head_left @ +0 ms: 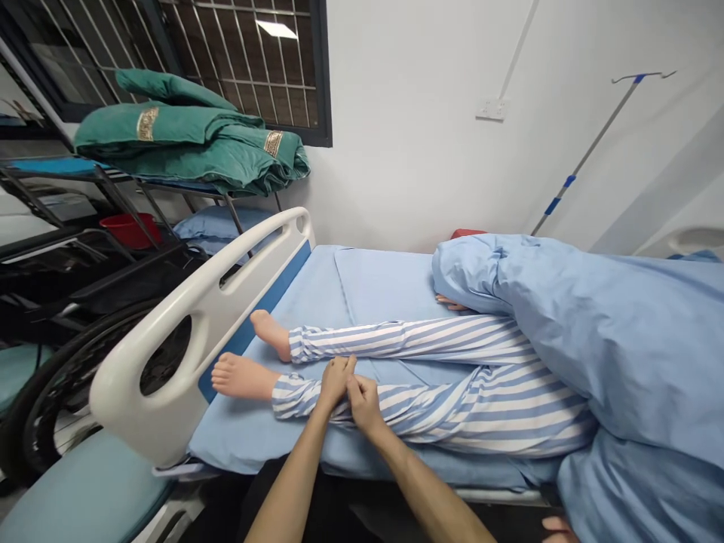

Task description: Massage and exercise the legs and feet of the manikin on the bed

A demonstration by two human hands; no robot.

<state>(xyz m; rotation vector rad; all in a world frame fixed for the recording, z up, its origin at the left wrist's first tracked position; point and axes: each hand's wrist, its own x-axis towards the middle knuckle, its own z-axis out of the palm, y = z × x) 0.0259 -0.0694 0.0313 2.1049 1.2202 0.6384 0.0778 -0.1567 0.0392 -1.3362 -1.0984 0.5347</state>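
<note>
My left hand (336, 379) and my right hand (363, 397) are side by side, touching, over the lower part of the near leg. Fingers on both are curled closed; whether a fold of cloth is pinched inside is hidden. Under them are blue-and-white striped trousers (435, 411) on a lying figure, perhaps a manikin. Its near bare foot (243, 375) and far bare foot (271, 334) point toward the footboard. A light blue quilt (611, 324) is folded back over the upper body. One of the figure's hands (451, 303) shows at the quilt's far edge.
At the left rises the white bed footboard (197, 309), with a wheelchair wheel (45, 400) beyond it. Green folded bedding (197, 143) lies on a rack by the window. An IV pole (588, 154) leans behind the bed. A pale green stool seat (90, 490) stands front left.
</note>
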